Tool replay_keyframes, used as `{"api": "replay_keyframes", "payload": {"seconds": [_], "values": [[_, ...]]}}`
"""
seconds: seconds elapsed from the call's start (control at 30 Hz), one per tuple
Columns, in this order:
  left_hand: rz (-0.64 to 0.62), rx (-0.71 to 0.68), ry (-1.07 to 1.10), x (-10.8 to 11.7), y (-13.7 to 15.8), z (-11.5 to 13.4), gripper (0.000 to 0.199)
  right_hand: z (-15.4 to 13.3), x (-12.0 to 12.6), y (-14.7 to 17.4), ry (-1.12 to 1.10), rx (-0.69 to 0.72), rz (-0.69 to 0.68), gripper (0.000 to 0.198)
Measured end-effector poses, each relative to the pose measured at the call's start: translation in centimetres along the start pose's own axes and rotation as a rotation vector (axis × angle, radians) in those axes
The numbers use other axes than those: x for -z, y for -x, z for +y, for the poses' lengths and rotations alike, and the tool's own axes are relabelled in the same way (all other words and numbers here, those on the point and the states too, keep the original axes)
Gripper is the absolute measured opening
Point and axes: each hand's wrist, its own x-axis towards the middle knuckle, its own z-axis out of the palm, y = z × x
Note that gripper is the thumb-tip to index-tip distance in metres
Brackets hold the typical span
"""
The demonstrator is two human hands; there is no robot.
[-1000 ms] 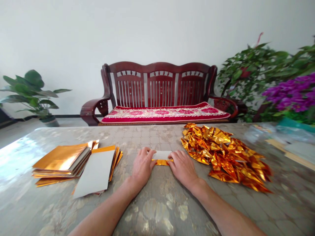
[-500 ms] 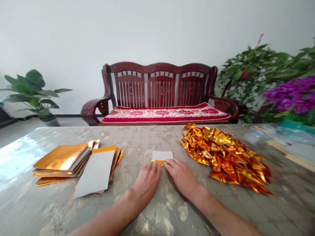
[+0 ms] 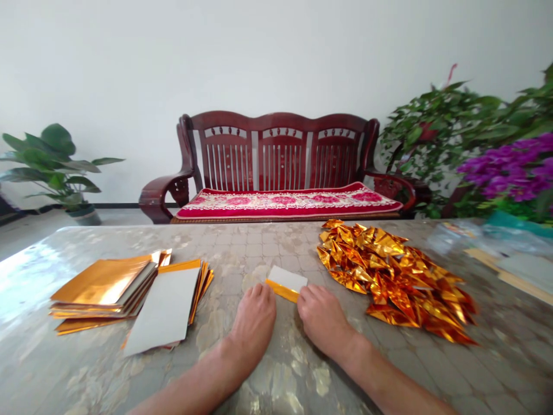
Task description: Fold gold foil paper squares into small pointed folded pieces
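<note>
My two hands at a small folded sheet on a patterned table, from the head camera.
The folded sheet (image 3: 288, 278), pale grey with a gold strip along its near edge, lies just beyond and between my hands on the table (image 3: 242, 245), slanted so its right end sits nearer me. My left hand (image 3: 256, 314) is palm down with its fingers bent together, the tips right by the sheet's left end; I cannot tell whether they grip it. My right hand (image 3: 324, 317) is loosely curled, fingertips meeting the strip's right end; its thumb is hidden, so a firm pinch cannot be confirmed. Stacked gold-and-grey sheets (image 3: 103, 279) lie well to my left; a heap of folded gold pieces (image 3: 389, 271) lies to my right.
</note>
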Motion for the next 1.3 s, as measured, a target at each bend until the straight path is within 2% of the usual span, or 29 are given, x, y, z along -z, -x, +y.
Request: {"api": "replay_keyframes", "payload": {"seconds": [0.13,0.3,0.33,0.43,0.5,0.57,0.67,0.73,0.8,0.83,0.9,1.1,1.3], "values": [[0.081,0.051,0.17,-0.2,-0.9,-1.8,0.026,-1.9,0.4,0.2,-0.124,0.105,0.013,0.013],[0.125,0.0,0.282,-0.9,-1.1,-3.2,0.034,-2.6,-0.6,-0.2,-0.431,0.259,0.08,0.017],[0.119,-0.013,0.296,-1.0,-1.1,-3.4,0.037,-2.2,-0.9,-0.3,-0.489,0.256,0.112,0.02],[0.076,-0.098,0.344,-1.1,-1.1,-4.0,0.042,-0.6,-1.9,-0.6,-0.602,0.051,0.283,0.032],[0.051,-0.158,0.379,-1.2,-1.4,-4.4,0.043,0.7,-2.3,-0.9,-0.62,-0.015,0.328,0.039],[0.06,-0.183,0.403,-1.2,-1.7,-4.6,0.046,1.8,-2.6,-1.3,-0.607,-0.019,0.311,0.045],[0.159,-0.174,0.397,-1.3,-2.1,-4.8,0.047,2.6,-2.9,-1.7,-0.538,0.044,0.233,0.05],[0.238,-0.175,0.38,-1.3,-2.0,-4.6,0.038,2.6,-2.8,-1.8,-0.486,0.062,0.173,0.049],[0.277,-0.179,0.36,-1.1,-1.7,-4.2,0.02,2.3,-2.6,-1.7,-0.427,0.041,0.135,0.044],[0.275,-0.173,0.348,-1.1,-1.4,-3.9,0.014,2.2,-2.4,-1.7,-0.394,0.021,0.125,0.042],[0.23,-0.159,0.325,-1.0,-0.9,-3.3,0.02,1.8,-1.8,-1.4,-0.334,-0.009,0.112,0.036],[0.148,-0.077,0.248,-0.9,-0.9,-2.7,0.012,1.5,-0.8,-1.4,-0.185,-0.055,0.096,0.012],[0.154,-0.055,0.162,-1.1,-1.5,-2.7,0.015,1.7,-1.2,-1.7,-0.065,-0.051,0.104,0.012]]}}
